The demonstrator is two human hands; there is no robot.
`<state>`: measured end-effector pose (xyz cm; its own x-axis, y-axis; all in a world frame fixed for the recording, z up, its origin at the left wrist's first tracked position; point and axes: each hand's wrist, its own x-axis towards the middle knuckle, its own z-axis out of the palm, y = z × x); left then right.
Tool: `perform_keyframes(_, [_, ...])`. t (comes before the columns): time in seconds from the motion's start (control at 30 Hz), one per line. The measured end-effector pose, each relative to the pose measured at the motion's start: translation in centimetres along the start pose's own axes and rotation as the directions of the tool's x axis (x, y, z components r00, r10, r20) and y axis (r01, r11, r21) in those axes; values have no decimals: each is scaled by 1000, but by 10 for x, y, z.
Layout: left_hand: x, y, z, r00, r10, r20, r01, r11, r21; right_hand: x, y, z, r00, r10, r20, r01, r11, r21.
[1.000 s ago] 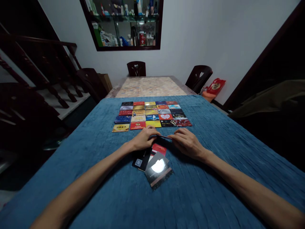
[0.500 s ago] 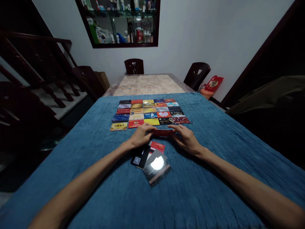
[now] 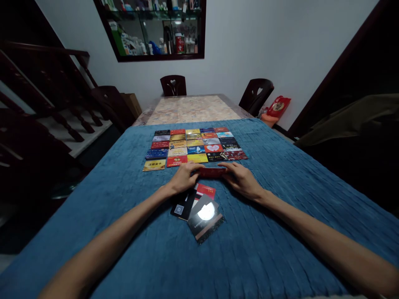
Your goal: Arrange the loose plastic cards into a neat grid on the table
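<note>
Between my two hands a dark red card (image 3: 212, 172) is held by its short ends, tipped up so that it looks narrow. The left end is pinched by my left hand (image 3: 183, 177), the right end by my right hand (image 3: 245, 181). Just nearer to me lies a loose pile: a black card with a square code (image 3: 183, 205), a red card (image 3: 206, 191) and a glossy grey card (image 3: 204, 224) on top. Beyond my hands several colourful cards are laid in rows, among them a gold card (image 3: 155, 165) at the near left and a black VIP card (image 3: 217, 156).
A blue cloth (image 3: 274, 232) covers the near part of the table, and a patterned tabletop (image 3: 193, 109) shows behind it. Dark chairs (image 3: 173, 85) stand at the far end and sides. A red bag (image 3: 278, 106) rests by the wall at right.
The view has shifted slightly. The dark red card stays between both hands and shows a little more of its face. The pile and the rows of cards lie as before.
</note>
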<state>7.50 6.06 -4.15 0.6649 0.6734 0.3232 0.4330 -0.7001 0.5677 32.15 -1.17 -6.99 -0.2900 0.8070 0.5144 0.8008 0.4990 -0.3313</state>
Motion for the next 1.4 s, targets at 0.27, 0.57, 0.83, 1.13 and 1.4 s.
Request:
perform_keyframes(0.27, [-1, -2, 3, 1000, -5, -2, 5, 1000, 16, 0, -4, -1, 999, -33, 25, 34, 999, -39])
perform_keyframes(0.57, [-2, -5, 7, 1000, -19, -12, 19, 1000, 10, 1, -6, -1, 998, -45, 44, 45, 999, -9])
perform_keyframes(0.83, [-4, 1, 6, 1000, 0, -13, 1, 999, 40, 0, -8, 1, 999, -34, 36, 33, 999, 20])
perform_keyframes(1.13, [-5, 0, 8, 1000, -3, -24, 4, 1000, 28, -1, -9, 5, 999, -31, 30, 31, 999, 16])
perform_keyframes(1.4, [-6, -3, 10, 998, 3, -59, -2, 1000, 5, -2, -9, 7, 999, -41, 5, 41, 999, 11])
